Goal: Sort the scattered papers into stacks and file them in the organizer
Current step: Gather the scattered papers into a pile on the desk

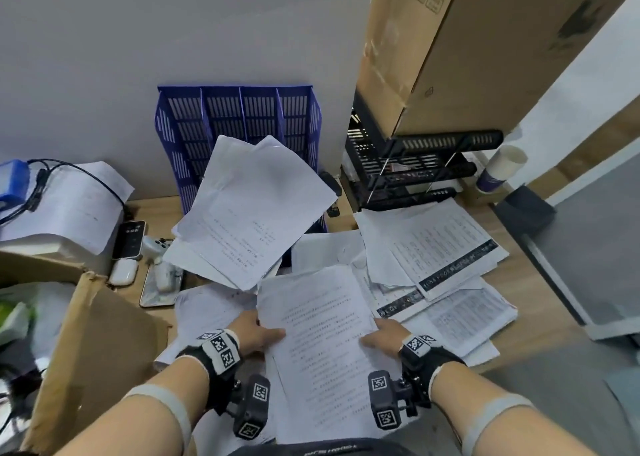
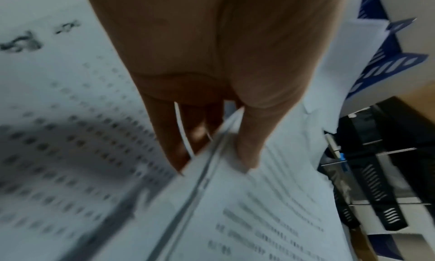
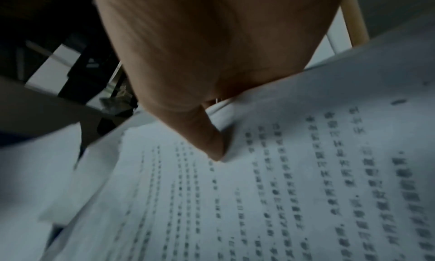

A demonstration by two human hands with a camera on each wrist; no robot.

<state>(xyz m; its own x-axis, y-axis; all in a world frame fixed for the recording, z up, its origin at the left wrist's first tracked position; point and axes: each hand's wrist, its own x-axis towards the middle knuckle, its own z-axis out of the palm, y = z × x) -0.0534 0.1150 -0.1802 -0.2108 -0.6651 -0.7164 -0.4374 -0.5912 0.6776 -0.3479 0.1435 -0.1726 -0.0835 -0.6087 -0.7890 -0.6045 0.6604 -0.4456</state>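
Note:
A stack of printed white papers is held between both hands near the desk's front. My left hand grips its left edge, thumb on top and fingers underneath, as the left wrist view shows at the stack. My right hand grips the right edge, thumb pressed on the top sheet. A blue slotted organizer stands against the wall, with a loose bundle of papers leaning out of its front. More printed sheets lie fanned out to the right.
A black wire tray rack under a large cardboard box stands at back right, a paper cup beside it. At left sit a phone, earbud case, cables, a printer-like box and an open cardboard carton.

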